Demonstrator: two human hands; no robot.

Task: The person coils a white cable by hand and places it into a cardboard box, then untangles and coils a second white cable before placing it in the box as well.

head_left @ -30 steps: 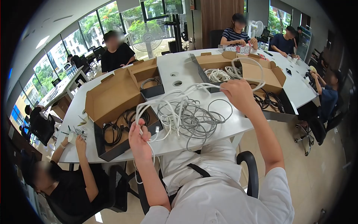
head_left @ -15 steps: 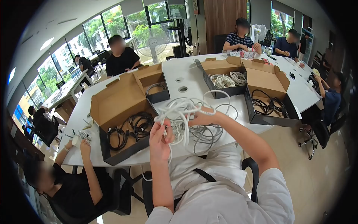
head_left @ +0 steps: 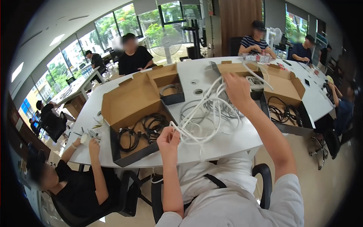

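White cables (head_left: 210, 109) hang in loose loops between my two hands, above the table's near edge. My left hand (head_left: 168, 138) is closed on part of them, just right of an open box (head_left: 134, 126) with coiled black cables (head_left: 151, 125). Raised farther out and to the right, my right hand (head_left: 237, 89) grips the upper part of the white cables, and a free end arcs over it. Grey cables (head_left: 189, 109) lie on the table behind and under the white loops.
A small open box (head_left: 173, 96) holds a grey cable. At the right, a box (head_left: 289, 125) holds black cables; another (head_left: 223, 68) stands partly behind my right hand. One person (head_left: 72, 185) works at the left, others around the white table (head_left: 124, 85).
My right hand has moved up, outward and away from my left hand, drawing the white cables out between them. The whole view has shifted slightly.
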